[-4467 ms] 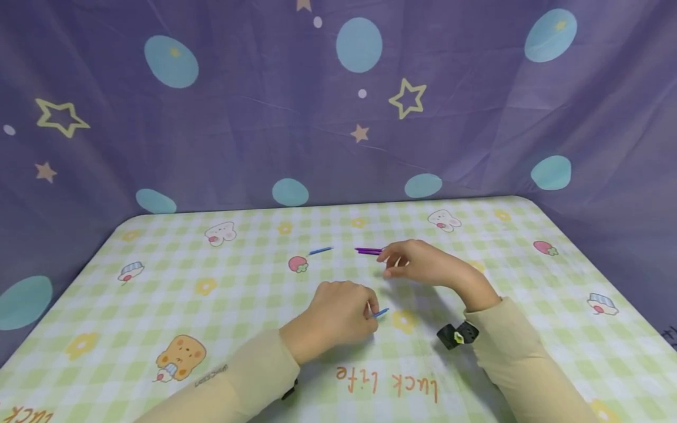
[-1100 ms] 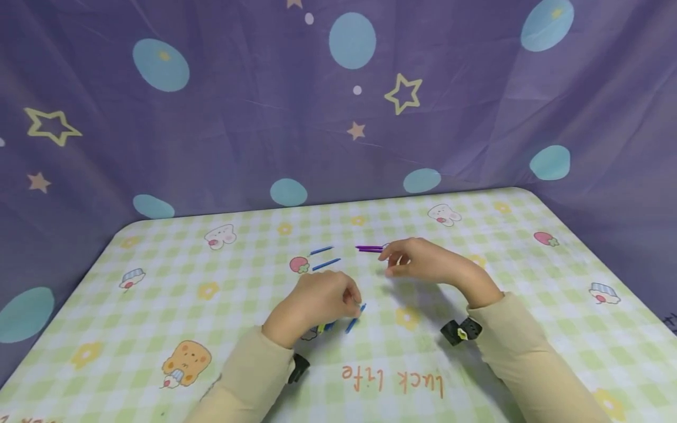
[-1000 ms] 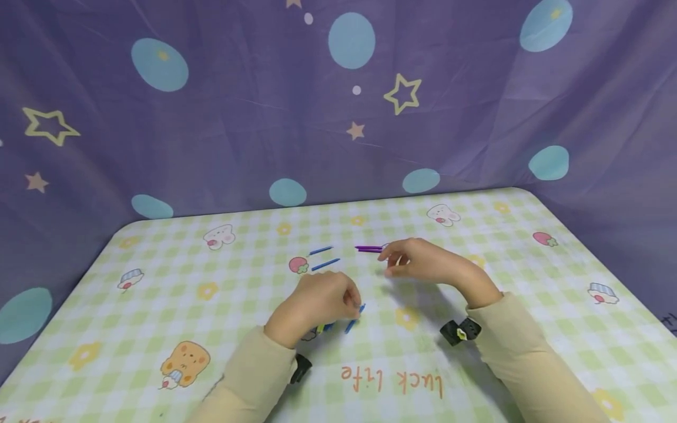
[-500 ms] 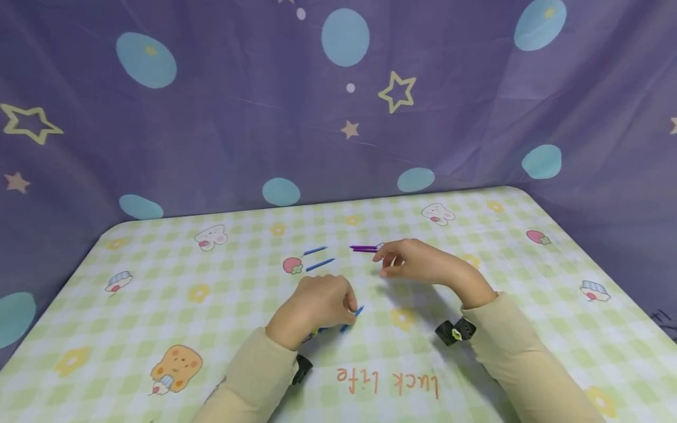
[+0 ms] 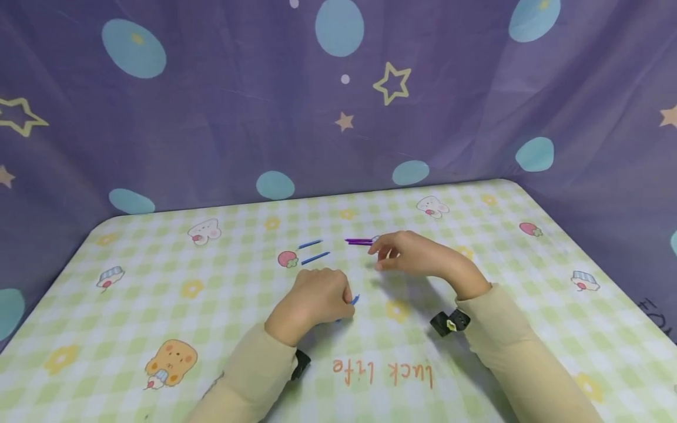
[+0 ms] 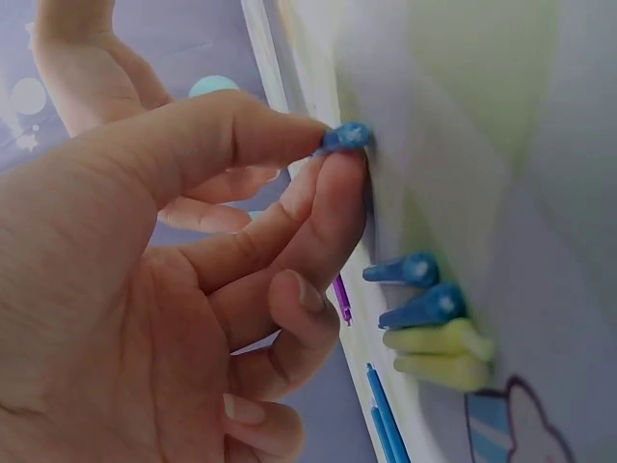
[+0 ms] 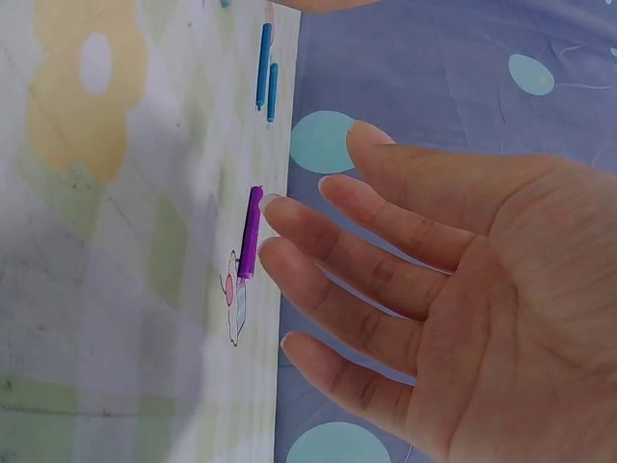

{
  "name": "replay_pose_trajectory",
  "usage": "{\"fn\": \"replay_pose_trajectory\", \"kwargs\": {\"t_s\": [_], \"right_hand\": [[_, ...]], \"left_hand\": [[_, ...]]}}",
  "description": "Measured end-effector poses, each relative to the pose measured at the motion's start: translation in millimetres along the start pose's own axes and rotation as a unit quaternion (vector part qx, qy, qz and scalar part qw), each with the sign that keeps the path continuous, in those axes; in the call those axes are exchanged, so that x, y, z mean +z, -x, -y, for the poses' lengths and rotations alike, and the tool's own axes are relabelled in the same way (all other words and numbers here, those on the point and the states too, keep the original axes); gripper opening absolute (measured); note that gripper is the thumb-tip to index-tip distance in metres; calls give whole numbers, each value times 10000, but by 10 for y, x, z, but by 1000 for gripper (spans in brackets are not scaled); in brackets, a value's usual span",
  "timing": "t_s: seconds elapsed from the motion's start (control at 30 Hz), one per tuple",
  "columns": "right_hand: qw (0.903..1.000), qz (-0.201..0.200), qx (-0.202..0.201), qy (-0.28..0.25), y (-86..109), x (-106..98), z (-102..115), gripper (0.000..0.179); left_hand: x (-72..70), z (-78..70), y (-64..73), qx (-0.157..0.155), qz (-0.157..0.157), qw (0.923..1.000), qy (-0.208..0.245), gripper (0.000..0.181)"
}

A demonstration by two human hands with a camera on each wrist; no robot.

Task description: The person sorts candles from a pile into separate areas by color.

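In the head view my left hand (image 5: 312, 302) is low over the middle of the table, thumb and forefinger pinching a thin blue stick (image 6: 349, 136). The left wrist view shows this pinch close up. Beneath that hand lie more blue sticks (image 6: 429, 307) and yellow-green sticks (image 6: 439, 357), which the hand hides from the head camera. Two blue sticks (image 5: 315, 258) lie side by side farther back. To their right, two purple sticks (image 5: 359, 241) lie together beside the fingertips of my right hand (image 5: 412, 254). That hand hovers with loosely bent fingers and holds nothing.
A green-and-white checked cloth (image 5: 238, 341) with printed cartoons covers the table. Behind its far edge hangs a purple curtain (image 5: 222, 129) with stars and blue ovals. Dark wrist cameras (image 5: 449, 322) sit at both cuffs.
A second blue stick now lies beside the first at the back. After that, my left hand came back nearer and pinched another blue stick. The right hand stayed put; the head view shifted slightly.
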State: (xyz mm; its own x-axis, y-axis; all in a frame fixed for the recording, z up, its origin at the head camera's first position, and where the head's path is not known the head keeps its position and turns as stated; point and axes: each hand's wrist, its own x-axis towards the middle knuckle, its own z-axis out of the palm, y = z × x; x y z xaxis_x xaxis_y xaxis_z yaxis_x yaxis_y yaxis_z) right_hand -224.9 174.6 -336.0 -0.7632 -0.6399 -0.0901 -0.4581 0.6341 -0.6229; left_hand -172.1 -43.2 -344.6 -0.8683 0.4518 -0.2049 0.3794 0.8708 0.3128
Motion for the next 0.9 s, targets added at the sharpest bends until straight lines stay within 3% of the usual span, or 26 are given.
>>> {"fn": "replay_pose_trajectory", "kwargs": {"t_s": [0.17,0.3,0.6,0.9], "right_hand": [[10000,50,33,-57,-44,16,22,28],[9999,83,67,-45,-42,42,23,28],[10000,24,-55,65,-31,47,18,27],[9999,2,-31,100,-24,42,2,27]], "left_hand": [[-49,55,-3,-95,128,9998,144,10],[-77,103,20,-19,44,9994,357,3],[-227,255,14,-130,-450,9974,539,13],[-307,520,-32,-327,-1121,9894,863,21]]}}
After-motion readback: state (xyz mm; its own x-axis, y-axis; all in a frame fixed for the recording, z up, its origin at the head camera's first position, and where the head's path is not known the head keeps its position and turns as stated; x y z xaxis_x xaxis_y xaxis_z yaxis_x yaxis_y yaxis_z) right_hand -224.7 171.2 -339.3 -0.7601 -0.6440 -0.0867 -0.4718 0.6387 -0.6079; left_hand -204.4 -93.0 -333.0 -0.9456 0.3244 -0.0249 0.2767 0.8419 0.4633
